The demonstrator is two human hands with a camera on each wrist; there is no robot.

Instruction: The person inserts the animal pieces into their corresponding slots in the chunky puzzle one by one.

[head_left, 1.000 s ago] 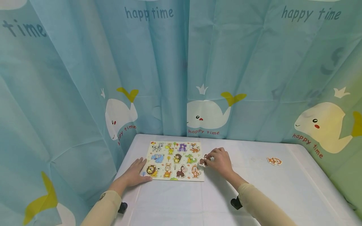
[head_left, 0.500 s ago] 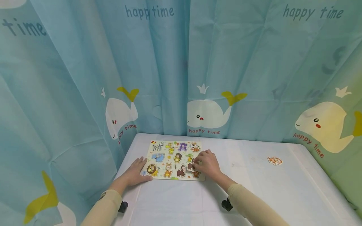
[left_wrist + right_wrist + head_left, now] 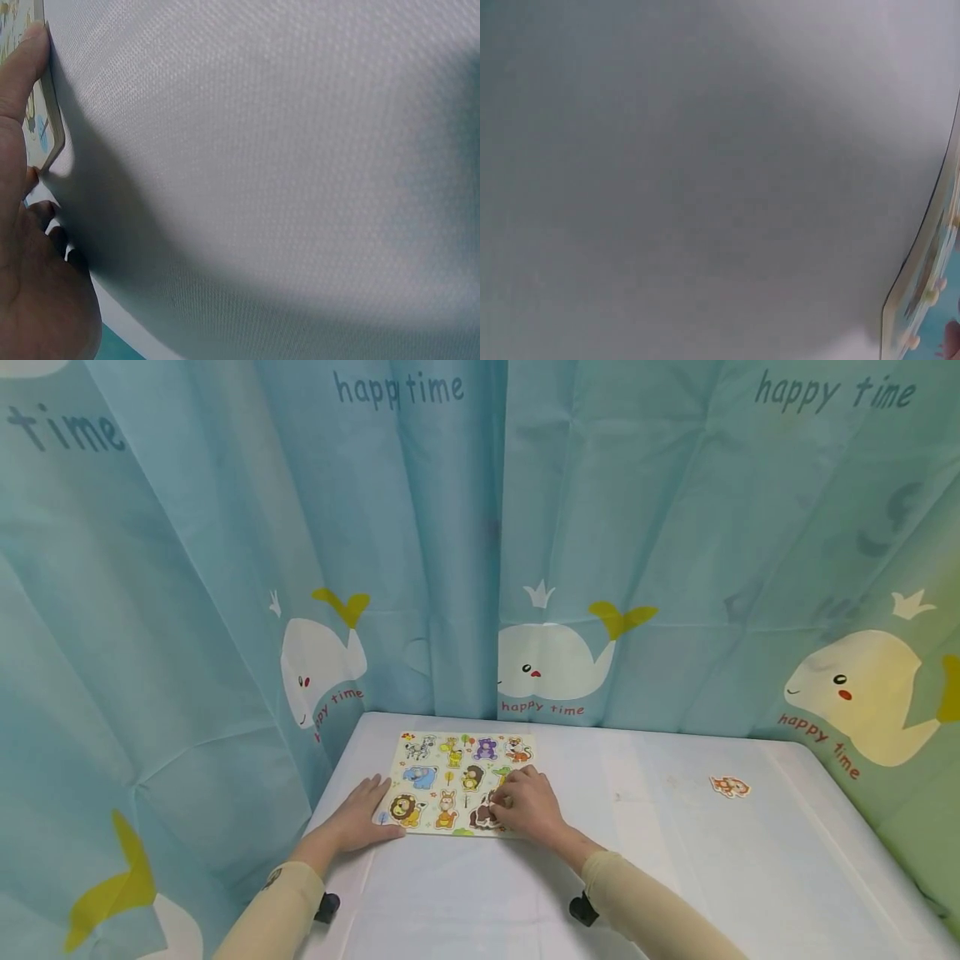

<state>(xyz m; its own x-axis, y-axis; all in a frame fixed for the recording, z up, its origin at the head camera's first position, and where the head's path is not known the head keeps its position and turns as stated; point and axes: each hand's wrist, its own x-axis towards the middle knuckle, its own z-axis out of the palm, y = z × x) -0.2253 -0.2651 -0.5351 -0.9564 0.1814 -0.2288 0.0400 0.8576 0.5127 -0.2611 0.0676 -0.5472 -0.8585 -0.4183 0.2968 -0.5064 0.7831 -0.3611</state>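
Observation:
A puzzle board with several cartoon animals lies flat on the table. My left hand rests at its near left corner, fingers extended along the left side and thumb on the front edge. In the left wrist view the thumb touches the board's edge. My right hand pinches a brown gorilla puzzle piece over the board's bottom row, above the printed gorilla. The hand covers the board's lower right corner and part of the crocodile. Only the board's edge and a bit of hand show in the right wrist view.
An orange and white monkey puzzle piece lies on the white table well to the right. A blue curtain with printed whales hangs behind and left of the table.
My right hand has carried the gorilla piece left, from beside the board's right edge to over the bottom row. My left hand has stayed at the corner.

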